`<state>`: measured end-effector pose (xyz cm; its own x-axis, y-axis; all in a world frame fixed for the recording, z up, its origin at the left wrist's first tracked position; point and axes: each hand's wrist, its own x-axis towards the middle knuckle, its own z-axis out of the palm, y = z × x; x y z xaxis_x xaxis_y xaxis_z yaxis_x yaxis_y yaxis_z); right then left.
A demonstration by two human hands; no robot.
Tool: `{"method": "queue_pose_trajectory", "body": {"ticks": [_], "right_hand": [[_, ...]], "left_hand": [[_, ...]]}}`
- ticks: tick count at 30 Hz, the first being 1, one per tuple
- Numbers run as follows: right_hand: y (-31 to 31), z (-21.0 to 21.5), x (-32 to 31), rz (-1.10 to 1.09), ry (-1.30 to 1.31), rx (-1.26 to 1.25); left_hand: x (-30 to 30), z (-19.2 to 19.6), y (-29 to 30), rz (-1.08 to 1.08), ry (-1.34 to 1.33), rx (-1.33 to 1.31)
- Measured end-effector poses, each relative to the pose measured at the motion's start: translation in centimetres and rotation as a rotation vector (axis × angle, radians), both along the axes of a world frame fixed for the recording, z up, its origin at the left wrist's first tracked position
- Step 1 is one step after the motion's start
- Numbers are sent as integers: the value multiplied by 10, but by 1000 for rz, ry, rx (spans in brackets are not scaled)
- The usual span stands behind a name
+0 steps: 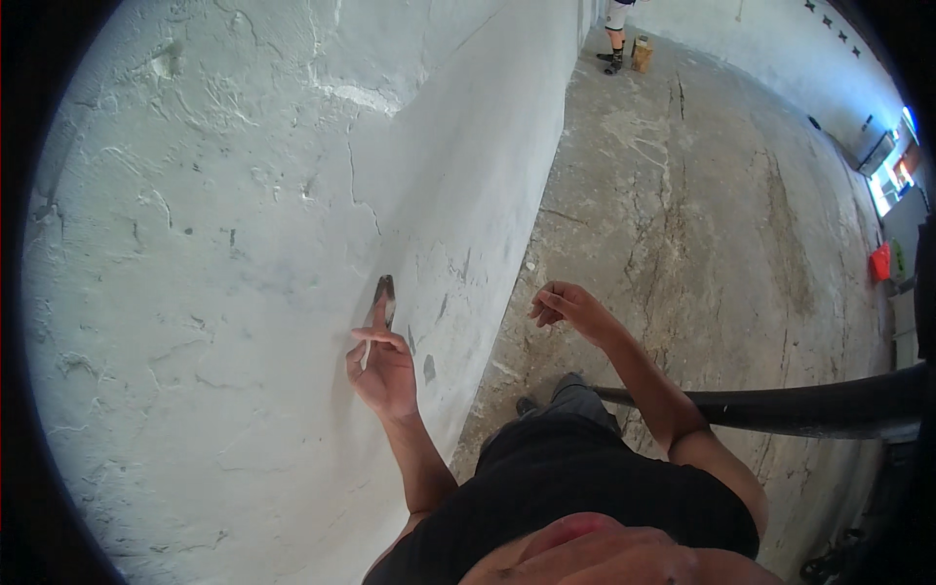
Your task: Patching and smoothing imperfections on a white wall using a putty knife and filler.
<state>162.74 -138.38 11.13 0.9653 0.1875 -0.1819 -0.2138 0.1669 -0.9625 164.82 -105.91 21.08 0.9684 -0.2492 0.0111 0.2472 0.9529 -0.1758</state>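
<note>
My left hand (382, 366) grips a small scraper (384, 290), its blade pressed flat against the white plastered wall (195, 244). My right hand (565, 307) hangs loosely curled and empty above the cracked concrete floor (702, 195).

Small putty knife (384, 290) with a dark, narrow blade, pressed flat against the rough white plastered wall (224, 224), tip pointing to about 12 o'clock. Sits left of picture centre, around 9 o'clock, pinched in the left hand (382, 369) with one finger laid along the blade. Handle mostly hidden, can't tell the colour.
</note>
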Motion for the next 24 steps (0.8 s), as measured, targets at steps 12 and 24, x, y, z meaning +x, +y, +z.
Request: {"method": "queue_pose_trajectory", "body": {"ticks": [12,24], "right_hand": [[-6,1,1,-18,-37,2],[-12,-6,-2,-59,-17,-29]], "left_hand": [[68,-84,-42,53,90,193],[58,-85,-39,65,151,259]]}}
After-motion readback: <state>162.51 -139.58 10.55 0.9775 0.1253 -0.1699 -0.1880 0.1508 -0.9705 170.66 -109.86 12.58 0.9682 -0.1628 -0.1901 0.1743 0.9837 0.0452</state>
